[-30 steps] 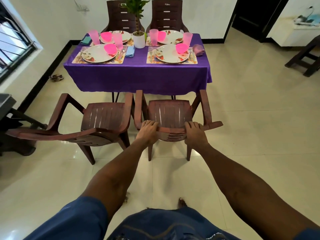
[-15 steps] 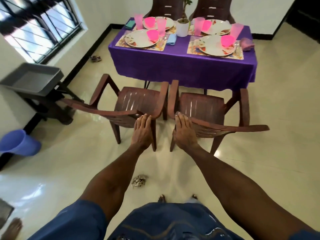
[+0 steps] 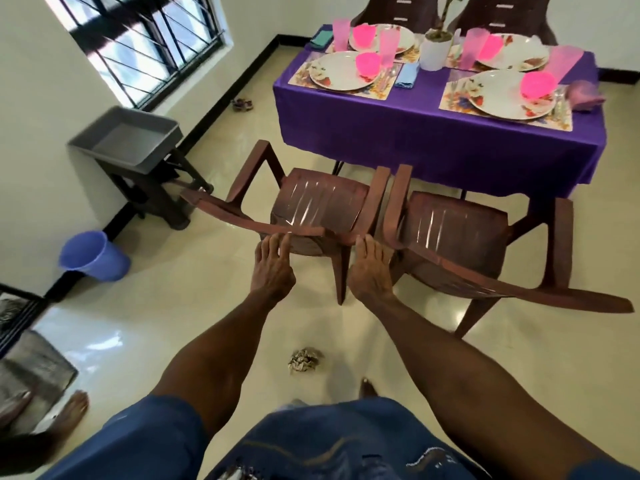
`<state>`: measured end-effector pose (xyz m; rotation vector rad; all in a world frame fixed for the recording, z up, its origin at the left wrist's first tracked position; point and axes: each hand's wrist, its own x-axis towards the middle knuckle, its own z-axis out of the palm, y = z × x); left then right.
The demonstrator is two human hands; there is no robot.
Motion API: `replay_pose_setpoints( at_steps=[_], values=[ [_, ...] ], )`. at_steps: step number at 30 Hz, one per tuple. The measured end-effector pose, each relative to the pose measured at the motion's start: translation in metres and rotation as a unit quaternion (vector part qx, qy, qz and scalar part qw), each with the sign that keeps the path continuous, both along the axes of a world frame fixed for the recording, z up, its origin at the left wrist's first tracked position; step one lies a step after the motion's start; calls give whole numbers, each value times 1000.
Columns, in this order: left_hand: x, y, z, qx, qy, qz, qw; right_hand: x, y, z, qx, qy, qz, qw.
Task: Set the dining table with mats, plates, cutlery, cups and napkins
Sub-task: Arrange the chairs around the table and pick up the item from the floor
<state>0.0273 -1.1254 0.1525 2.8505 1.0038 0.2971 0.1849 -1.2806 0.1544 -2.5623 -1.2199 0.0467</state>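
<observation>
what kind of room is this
Most likely a home dining room: a table under a purple cloth set with plates and pink cups, with brown plastic armchairs drawn up to it.

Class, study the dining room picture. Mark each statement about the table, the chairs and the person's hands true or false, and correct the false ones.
1. The tablecloth is purple. True.
2. Both hands rest on the same chair. True: left hand and right hand touch the left chair.
3. The bowls on the plates are blue. False: each bowl is pink.
4. The blue bucket stands on the table. False: it is on the floor.
5. A potted plant stands on the table. True.
</observation>
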Motion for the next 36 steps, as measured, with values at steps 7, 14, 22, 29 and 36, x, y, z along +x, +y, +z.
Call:
replay_pose_setpoints(
  at_steps=[7,14,22,29,36],
  values=[
    [-16,83,-4,-11,-35,2,999,-29,57,4,66,4,-2,998],
    [-47,187,-12,38,11,-127,991,-100,120,-11,80,-78,-52,992],
    [-50,209,-12,31,14,-191,981,-113,174,9,-47,-70,-160,984],
    [-43,218,-5,21,39,-218,975,-101,197,36,-156,-17,-190,969],
    [-30,237,3,-12,65,-236,969,-87,212,47,-169,27,-176,969]
  ],
)
